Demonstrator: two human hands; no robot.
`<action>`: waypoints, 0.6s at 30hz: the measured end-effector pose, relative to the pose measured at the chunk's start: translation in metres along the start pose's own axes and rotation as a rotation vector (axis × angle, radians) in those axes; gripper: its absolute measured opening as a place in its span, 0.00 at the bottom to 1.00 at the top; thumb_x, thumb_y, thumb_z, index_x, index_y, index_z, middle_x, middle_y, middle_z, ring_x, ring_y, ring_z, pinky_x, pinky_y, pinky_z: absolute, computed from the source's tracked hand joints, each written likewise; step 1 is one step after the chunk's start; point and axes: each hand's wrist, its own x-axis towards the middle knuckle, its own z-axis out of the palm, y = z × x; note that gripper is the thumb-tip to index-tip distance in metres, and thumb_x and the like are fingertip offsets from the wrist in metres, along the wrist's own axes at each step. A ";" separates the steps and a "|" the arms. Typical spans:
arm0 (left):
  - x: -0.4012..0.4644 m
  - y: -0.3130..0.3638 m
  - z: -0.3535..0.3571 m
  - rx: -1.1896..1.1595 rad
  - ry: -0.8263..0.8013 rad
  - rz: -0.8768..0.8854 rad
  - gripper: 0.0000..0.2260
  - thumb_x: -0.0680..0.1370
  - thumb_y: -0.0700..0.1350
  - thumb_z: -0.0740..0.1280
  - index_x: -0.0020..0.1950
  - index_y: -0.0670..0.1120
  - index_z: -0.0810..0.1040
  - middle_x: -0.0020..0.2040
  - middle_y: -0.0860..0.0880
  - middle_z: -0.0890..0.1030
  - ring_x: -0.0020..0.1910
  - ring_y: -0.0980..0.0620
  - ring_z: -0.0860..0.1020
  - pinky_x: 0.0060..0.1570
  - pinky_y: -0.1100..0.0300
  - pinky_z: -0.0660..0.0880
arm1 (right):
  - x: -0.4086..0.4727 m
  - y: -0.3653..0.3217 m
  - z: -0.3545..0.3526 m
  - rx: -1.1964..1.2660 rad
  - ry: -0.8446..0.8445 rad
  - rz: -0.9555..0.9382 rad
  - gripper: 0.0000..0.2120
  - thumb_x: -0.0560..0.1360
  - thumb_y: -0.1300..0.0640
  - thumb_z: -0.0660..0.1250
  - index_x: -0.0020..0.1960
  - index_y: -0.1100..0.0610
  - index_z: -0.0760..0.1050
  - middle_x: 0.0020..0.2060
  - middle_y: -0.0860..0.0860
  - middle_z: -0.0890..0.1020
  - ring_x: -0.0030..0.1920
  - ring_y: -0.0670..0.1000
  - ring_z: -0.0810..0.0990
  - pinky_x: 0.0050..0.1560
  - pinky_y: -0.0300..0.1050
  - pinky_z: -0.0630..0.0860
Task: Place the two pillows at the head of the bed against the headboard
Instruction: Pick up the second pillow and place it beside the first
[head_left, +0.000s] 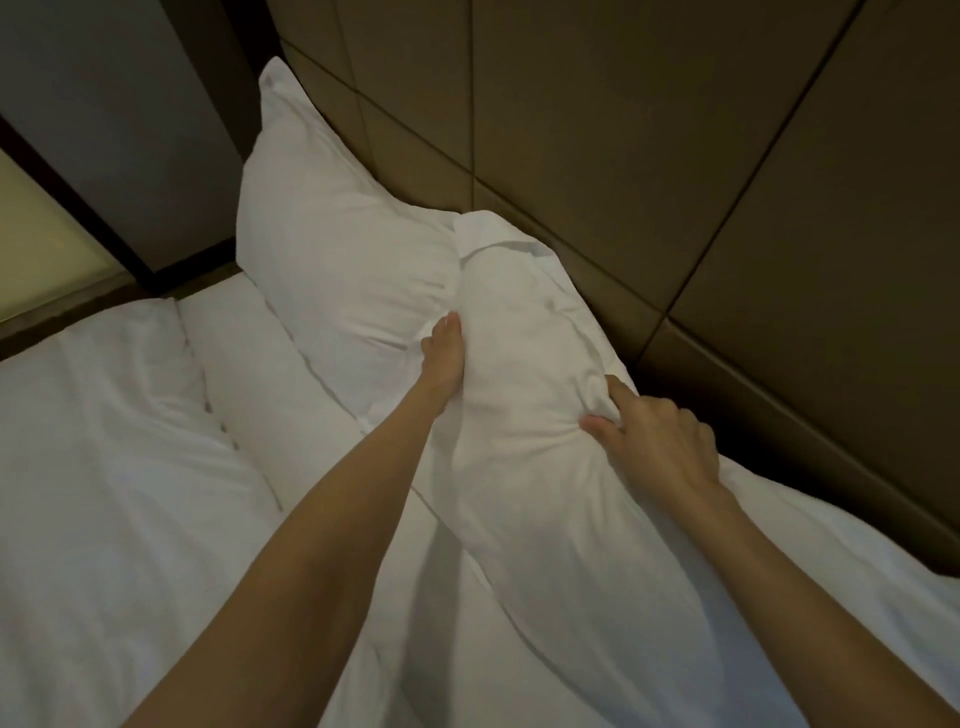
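Note:
Two white pillows lie at the head of the bed. The far pillow (337, 234) stands propped against the brown panelled headboard (649, 156). The near pillow (524, 405) overlaps its right edge and also leans toward the headboard. My left hand (444, 358) presses into the near pillow's left side, fingers sunk in the fold between the two pillows. On the pillow's right edge, my right hand (660, 441) pinches a bunch of the fabric between thumb and fingers.
A white duvet (104, 493) covers the bed to the left, with a white sheet (249, 374) showing beside it. A dark wall and a lit panel (41, 249) stand at the far left. More white bedding (857, 597) lies at the lower right.

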 end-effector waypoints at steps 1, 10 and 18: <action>-0.001 -0.004 0.002 0.033 0.028 -0.003 0.27 0.80 0.59 0.46 0.75 0.48 0.60 0.76 0.46 0.60 0.75 0.44 0.58 0.73 0.44 0.56 | 0.002 0.003 0.007 -0.020 -0.027 0.000 0.27 0.76 0.36 0.51 0.70 0.49 0.60 0.46 0.55 0.79 0.36 0.56 0.75 0.33 0.45 0.65; 0.000 -0.004 -0.024 0.072 0.051 0.154 0.22 0.81 0.51 0.53 0.73 0.44 0.63 0.73 0.46 0.66 0.70 0.47 0.67 0.66 0.57 0.63 | 0.033 0.000 -0.003 0.063 0.293 -0.163 0.08 0.81 0.53 0.54 0.49 0.56 0.67 0.33 0.55 0.80 0.25 0.58 0.71 0.27 0.44 0.61; -0.020 -0.022 -0.041 0.027 0.023 0.115 0.18 0.80 0.49 0.57 0.69 0.46 0.70 0.67 0.46 0.74 0.66 0.46 0.72 0.69 0.49 0.66 | 0.023 0.009 0.019 -0.061 0.244 -0.075 0.05 0.79 0.60 0.57 0.54 0.59 0.69 0.49 0.59 0.77 0.45 0.61 0.74 0.40 0.53 0.68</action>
